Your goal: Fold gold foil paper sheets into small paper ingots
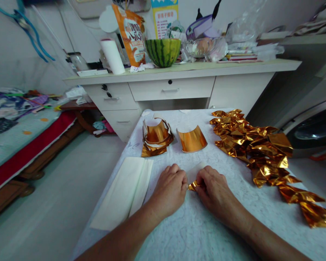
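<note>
Pinching gold foil piece (192, 186): your right hand (213, 186), thumb against fingers. Piece sits between your hands, over pale-covered table (174, 239). Your left hand (172, 186) curled just beside; cannot tell whether it grips anything. Foil probably light, thin, slick, quick to crease or tear; best taken by edges, fingertips only, lightly.

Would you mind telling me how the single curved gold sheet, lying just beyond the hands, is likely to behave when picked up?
The curved gold sheet is probably light, as its edges look thin. It may be springy rather than fully floppy, since it keeps its bend unsupported. Its glossy face suggests it could feel slippery.
</note>
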Motion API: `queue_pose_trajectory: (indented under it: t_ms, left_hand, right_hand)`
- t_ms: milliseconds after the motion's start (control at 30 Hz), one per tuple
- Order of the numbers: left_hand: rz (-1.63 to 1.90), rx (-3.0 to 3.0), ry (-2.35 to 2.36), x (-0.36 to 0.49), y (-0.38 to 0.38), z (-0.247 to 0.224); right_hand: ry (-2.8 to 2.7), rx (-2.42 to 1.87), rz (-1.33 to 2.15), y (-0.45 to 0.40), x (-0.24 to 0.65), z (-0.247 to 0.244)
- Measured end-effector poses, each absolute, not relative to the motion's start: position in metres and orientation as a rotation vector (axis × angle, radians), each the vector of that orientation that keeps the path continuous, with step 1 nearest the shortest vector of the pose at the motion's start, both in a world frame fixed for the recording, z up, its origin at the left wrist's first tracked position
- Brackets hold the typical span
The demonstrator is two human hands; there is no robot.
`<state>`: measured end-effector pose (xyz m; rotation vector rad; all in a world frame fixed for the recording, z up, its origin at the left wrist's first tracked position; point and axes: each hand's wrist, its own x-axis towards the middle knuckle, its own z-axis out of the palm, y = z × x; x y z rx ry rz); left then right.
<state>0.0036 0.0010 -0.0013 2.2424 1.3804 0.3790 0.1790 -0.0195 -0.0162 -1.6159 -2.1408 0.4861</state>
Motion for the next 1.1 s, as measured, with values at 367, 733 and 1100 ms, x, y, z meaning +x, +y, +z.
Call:
queue_pose_trajectory:
  t_ms: [367, 733, 1100]
  left_hand:
    - [0.433, 2.184, 1.393, 0.0047, 0.0002, -0.0009]
    - [0.419, 2.176, 1.427, 0.008, -0.0009, -0.0046]
    - [0.428, 2.15, 1.397, 0.006, 0.0016, -0.0032]
  right_hand:
    - [-2.142, -1.631, 0.532, -0.0202, 0.1778, -0.0127]
    - [-2.151, -1.671, 0.449, -0.0224, 0.1734, -0.0141]
    - [-2.174, -1.604, 0.513, -0.0189, 0.1818, -0.0204]
